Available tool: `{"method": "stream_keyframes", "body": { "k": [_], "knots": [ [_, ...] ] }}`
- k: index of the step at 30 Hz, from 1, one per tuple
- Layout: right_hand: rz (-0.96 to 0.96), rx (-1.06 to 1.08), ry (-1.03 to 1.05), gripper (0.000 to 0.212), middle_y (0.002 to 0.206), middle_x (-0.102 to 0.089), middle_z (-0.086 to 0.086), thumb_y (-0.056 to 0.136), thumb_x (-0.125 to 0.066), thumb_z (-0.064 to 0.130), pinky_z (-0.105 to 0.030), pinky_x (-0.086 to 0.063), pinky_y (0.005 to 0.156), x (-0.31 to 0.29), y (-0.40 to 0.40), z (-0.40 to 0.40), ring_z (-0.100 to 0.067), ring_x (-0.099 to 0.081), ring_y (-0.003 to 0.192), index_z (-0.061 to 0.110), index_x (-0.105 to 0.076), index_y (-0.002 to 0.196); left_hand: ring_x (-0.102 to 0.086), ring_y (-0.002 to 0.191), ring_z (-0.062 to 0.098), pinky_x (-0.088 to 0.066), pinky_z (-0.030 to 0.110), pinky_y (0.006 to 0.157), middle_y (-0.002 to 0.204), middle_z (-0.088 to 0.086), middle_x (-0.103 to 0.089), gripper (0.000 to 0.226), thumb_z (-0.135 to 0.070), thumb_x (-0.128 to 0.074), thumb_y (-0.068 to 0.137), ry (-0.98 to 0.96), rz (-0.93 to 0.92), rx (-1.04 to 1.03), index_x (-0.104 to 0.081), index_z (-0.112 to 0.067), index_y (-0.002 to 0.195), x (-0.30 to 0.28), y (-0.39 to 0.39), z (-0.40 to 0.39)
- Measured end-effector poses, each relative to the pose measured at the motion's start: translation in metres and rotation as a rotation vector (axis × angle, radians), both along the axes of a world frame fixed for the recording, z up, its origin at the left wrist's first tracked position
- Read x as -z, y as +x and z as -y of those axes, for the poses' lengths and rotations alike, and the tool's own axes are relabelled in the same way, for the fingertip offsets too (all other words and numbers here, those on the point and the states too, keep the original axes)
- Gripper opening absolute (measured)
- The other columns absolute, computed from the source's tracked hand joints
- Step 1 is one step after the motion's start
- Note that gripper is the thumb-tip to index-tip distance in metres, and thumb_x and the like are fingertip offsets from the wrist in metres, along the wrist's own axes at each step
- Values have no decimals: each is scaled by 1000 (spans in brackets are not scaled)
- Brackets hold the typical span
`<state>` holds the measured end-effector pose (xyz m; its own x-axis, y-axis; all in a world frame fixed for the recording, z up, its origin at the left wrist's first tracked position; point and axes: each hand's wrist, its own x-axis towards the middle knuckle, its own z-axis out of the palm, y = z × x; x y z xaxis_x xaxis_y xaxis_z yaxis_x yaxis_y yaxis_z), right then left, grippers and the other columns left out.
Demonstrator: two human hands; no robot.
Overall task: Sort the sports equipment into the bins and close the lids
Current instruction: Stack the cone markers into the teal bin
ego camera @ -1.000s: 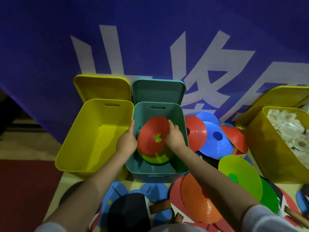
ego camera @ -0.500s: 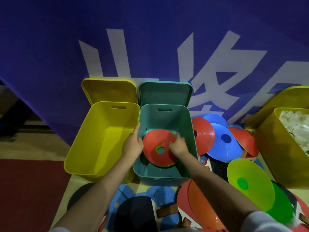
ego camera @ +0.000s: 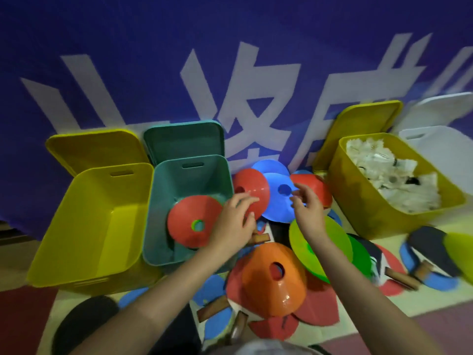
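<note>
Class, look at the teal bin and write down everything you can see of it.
The teal bin is a rounded-corner tub that looks like matte plastic, with a slot handle cut into its far wall. It stands open, its matching teal lid leaning upright behind it against the blue banner. It sits between the empty yellow bin and the loose cones. Inside lies a red cone stacked over a green one. Neither hand touches it.

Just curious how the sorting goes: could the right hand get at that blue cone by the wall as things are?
Probably yes. The right hand hovers open right in front of the blue cone, holding nothing, and nothing lies between them. The cone leans on top of the pile, its face bare.
</note>
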<state>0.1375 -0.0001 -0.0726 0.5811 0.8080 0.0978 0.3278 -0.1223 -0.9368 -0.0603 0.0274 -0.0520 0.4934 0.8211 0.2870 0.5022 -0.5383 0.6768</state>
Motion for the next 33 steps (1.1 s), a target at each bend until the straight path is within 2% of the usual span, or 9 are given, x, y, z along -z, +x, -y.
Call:
{"method": "stream_keyframes", "body": {
  "k": [4,11,16,20,23,26,29,31,33],
  "knots": [
    [98,145,-182,41,106,-64,-14,85,-48,17,-29,-39,75,29,67,62,-23,-57,92,5,-58,122,-51,119,21,-40,35,101,123,7,-55,41,-17,-50,85,-186,-151,146,-58,-15,125,53,43,28],
    [150,111,-585,49,129,-54,-19,85,-57,13,-44,-45,91,92,152,112,-37,-52,115,7,-49,133,-49,124,23,-42,37,102,133,3,-52,56,-49,-44,80,-518,-398,-103,-49,-34,134,119,54,35],
    [103,-21,-694,68,138,-45,-21,85,-64,19,-45,-42,96,112,169,107,-39,-47,124,6,-34,145,-46,125,31,-41,38,102,137,14,-46,60,-47,-52,91,-658,-575,-283,-41,-16,140,139,60,38],
    [53,-80,-677,69,127,-54,-18,80,-68,17,-42,-47,82,123,173,93,-38,-54,110,8,-37,140,-46,125,32,-39,38,103,136,16,-46,55,-45,-46,94,-672,-608,-354,-42,-14,140,146,71,44],
    [141,-140,-740,63,126,-51,-19,81,-68,22,-43,-45,88,125,174,84,-37,-50,114,7,-41,136,-44,126,30,-39,37,104,137,13,-46,50,-37,-49,95,-611,-559,-394,-44,-16,140,142,85,47],
    [335,-159,-709,76,137,-39,-18,80,-70,32,-44,-40,99,126,175,74,-36,-35,128,11,-33,143,-47,125,25,-41,35,100,134,8,-50,40,-27,-51,95,-496,-332,-412,-52,-16,134,132,103,53],
    [388,-186,-702,81,138,-42,-17,83,-67,34,-44,-39,100,123,178,58,-36,-38,129,9,-25,148,-53,118,15,-43,28,96,126,-2,-56,41,-27,-50,98,-650,-33,-323,-47,-17,137,117,132,60],
    [368,-222,-665,67,130,-52,-15,84,-64,28,-42,-43,95,123,181,49,-34,-46,121,11,-37,143,-59,106,14,-49,34,93,117,-4,-61,47,-26,-51,98,-815,72,-253,-40,-19,143,111,151,60],
    [378,-241,-556,48,115,-62,-10,82,-62,22,-41,-49,86,123,183,44,-32,-54,110,15,-53,129,-64,95,20,-52,41,85,107,1,-65,48,-16,-52,97,-807,83,-251,-40,-22,142,111,164,59]
  ]
}}
